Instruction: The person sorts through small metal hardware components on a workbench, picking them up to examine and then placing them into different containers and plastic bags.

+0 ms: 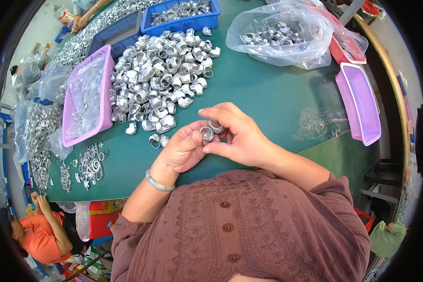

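Note:
Close in front of my body, both hands meet over the green table (263, 89). My left hand (185, 145) pinches a silver-coloured metal ring (207, 134) between thumb and fingers. Another silver ring (215, 126) sits right beside it, gripped by the fingers of my right hand (239, 134). The two rings touch or nearly touch. A big heap of chunky silver rings (160, 70) lies just beyond my hands. Nearest to my left hand, a couple of loose rings (156, 140) rest at the heap's front edge.
Left of the heap stands a pink basket (107, 89) holding clear plastic. Blue bins (181, 24) are behind it. A clear bag of rings (286, 37) and a purple basket (366, 105) are at right. Small metal pieces (91, 164) lie front left. A person in orange (44, 237) sits at left.

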Demonstrator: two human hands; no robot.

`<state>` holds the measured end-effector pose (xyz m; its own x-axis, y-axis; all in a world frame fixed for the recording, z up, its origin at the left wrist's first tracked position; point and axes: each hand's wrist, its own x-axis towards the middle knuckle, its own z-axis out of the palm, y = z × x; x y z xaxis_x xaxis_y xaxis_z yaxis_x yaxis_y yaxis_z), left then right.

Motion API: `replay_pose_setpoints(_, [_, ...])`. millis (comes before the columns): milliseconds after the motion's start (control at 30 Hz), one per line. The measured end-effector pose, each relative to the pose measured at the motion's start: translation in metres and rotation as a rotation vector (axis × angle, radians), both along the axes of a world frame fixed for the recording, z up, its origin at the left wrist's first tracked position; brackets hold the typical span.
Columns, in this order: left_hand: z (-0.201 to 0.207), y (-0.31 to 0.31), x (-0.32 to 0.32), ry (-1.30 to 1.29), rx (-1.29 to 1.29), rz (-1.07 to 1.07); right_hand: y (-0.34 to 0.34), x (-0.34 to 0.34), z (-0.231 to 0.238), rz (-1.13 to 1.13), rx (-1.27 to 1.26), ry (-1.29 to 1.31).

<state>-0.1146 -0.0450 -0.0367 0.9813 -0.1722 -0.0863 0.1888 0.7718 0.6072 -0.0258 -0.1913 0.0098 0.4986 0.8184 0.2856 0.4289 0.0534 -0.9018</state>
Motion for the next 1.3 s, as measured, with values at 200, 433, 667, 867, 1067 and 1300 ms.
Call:
replay_pose_setpoints(200, [0.01, -0.001, -0.006, 0.039, 0.034, 0.064, 0.007, 0.011, -0.01, 0.068, 0.029, -0.074])
replay_pose_setpoints(433, [0.034, 0.045, -0.036, 0.1, 0.991, 0.716, 0.002, 0.13, 0.042, -0.383, 0.041, -0.143])
replay_pose_setpoints(667, [0.021, 0.055, -0.069, 0.145, 1.682, 0.769, 0.005, 0.161, 0.037, -0.485, -0.054, -1.109])
replay_pose_setpoints(867, [0.032, 0.046, -0.068, -0.055, 2.15, 0.43, 0.045, 0.035, -0.021, 0.402, -0.155, -0.657])
replay_pose_setpoints(1067, [0.019, 0.049, -0.062, -0.174, 2.13, 0.572, 0.059, 0.011, -0.041, 0.388, -0.202, -0.546])
replay_pose_setpoints(1300, [0.023, 0.038, -0.055, -0.216, 2.121, 0.536, 0.046, 0.023, -0.033, 0.313, -0.302, 0.265])
